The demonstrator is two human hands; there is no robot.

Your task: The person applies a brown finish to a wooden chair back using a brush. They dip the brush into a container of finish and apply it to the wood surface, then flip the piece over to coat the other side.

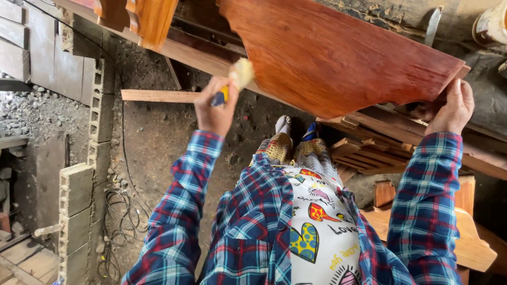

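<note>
Left hand [215, 112] fisted tight round blue-and-yellow handle of paintbrush [235, 79], fingers closed, bristles touching lower left edge of reddish curved wooden panel [338, 53]. Right hand [453, 108] clamped on panel's far right corner, fingers curled over its edge, thumb side beneath. Panel tilted, held above lap, over stacked pale wood pieces [369, 153] and dirt floor [153, 137]

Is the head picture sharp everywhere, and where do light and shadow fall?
Head view: daylight is soft, with a mild sheen on the reddish wooden panel; the brush in the left hand is slightly blurred; the right hand grips the panel's edge, sharp; the ground under the panel lies in shadow; wide-angle lens bends the edges.
</note>
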